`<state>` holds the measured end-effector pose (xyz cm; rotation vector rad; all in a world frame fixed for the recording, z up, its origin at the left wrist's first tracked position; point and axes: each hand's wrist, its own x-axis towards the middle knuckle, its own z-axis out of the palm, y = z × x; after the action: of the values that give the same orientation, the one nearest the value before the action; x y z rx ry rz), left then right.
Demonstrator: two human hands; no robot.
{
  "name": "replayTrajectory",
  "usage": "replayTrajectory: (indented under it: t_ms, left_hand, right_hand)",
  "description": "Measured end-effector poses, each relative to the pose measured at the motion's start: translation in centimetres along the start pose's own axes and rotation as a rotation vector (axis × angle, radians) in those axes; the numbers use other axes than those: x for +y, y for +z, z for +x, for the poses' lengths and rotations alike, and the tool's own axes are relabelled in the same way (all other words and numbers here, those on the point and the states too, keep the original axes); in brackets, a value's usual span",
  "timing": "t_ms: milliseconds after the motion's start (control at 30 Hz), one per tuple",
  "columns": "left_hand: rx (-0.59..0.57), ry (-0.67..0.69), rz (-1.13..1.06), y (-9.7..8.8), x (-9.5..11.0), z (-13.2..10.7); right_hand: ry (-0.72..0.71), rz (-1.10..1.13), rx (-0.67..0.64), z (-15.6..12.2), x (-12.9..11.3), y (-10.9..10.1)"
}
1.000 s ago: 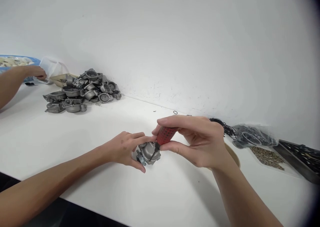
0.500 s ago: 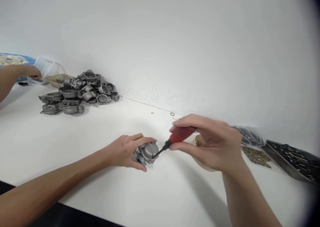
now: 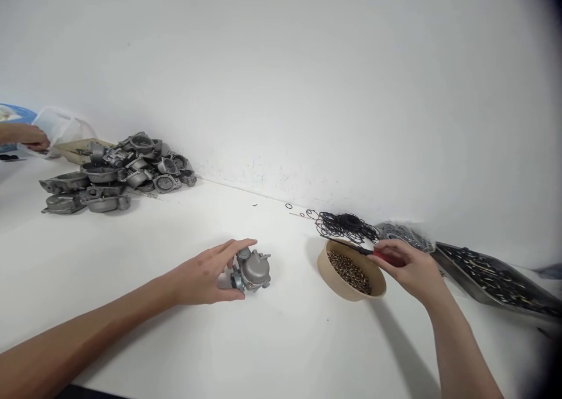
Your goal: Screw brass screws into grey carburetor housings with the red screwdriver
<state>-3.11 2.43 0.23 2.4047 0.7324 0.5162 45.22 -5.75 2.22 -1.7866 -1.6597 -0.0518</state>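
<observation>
My left hand [image 3: 211, 273] has the carburetor [image 3: 256, 268] by its left side, thumb along the near side, forefinger over the far side; it sits on the bench [image 3: 184, 352], well in from the near edge. Right hand [image 3: 413, 264] is closed around the red handle of the screwdriver [image 3: 362, 250], shaft pointing left across the far rim of the bowl [image 3: 336, 282]; can't tell if it touches. Bowl holds small brass-coloured screws [image 3: 349, 270]. A strip of bare white top separates carburetor and bowl, more runs from both to the near edge. Room is tighter at the far edge: black rings [image 3: 346, 226] lie along the wall just behind the bowl, then a plastic bag [image 3: 406, 233], then a metal tray [image 3: 478, 291] toward the right end. Pile of grey castings [image 3: 105, 174] takes the far left, well apart from my left hand
</observation>
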Motion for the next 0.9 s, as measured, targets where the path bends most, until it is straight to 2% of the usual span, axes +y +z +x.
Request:
replayTrajectory:
  t_ms: [100, 233, 300, 400, 433, 467, 533, 567, 633, 667, 733, 833, 900]
  left_hand:
    - [-0.001, -0.027, -0.026, -0.1, -0.2, 0.1]
    - [0.013, -0.025, -0.103, 0.0, -0.9, 0.4]
    - [0.015, -0.018, -0.128, 0.2, -1.2, 0.4]
    - [0.032, 0.001, -0.164, 0.7, -1.7, 0.5]
    - [0.036, 0.008, -0.175, 0.9, -1.9, 0.6]
    - [0.031, 0.016, -0.184, 1.1, -1.9, 0.6]
    - [0.013, 0.028, -0.193, 1.6, -2.0, 0.7]
    - [0.005, 0.034, -0.196, 1.8, -2.0, 0.7]
    - [-0.012, 0.045, -0.205, 2.1, -1.8, 0.7]
    - [-0.021, 0.051, -0.210, 2.2, -1.7, 0.7]
    - [-0.047, 0.069, -0.221, 2.4, -1.5, 0.6]
    - [-0.063, 0.095, -0.245, 2.8, -1.2, 0.6]
    - [-0.064, 0.107, -0.253, 3.0, -1.1, 0.7]
  right_hand:
    - [-0.007, -0.031, -0.212, 0.3, 0.5, -0.6]
    - [-0.028, -0.092, -0.317, 0.6, -0.7, -0.6]
    - [-0.096, -0.130, -0.230, 0.6, -2.0, -0.2]
    - [-0.272, -0.159, 0.117, 0.2, -5.3, 1.7]
    - [-0.341, -0.095, 0.168, -0.2, -6.9, 2.6]
    - [-0.389, 0.004, 0.158, -0.7, -8.6, 3.7]
    - [-0.476, 0.173, -0.024, -2.2, -12.3, 6.1]
    - [-0.499, 0.201, -0.162, -3.0, -14.0, 7.2]
    - [-0.471, 0.265, -0.413, -4.6, -16.8, 9.2]
    - [-0.451, 0.318, -0.476, -5.2, -17.7, 10.0]
    - [-0.412, 0.389, -0.507, -6.1, -18.6, 11.2]
    - [-0.412, 0.472, -0.402, -6.4, -18.3, 12.3]
    - [-0.466, 0.512, -0.313, -6.3, -17.9, 12.4]
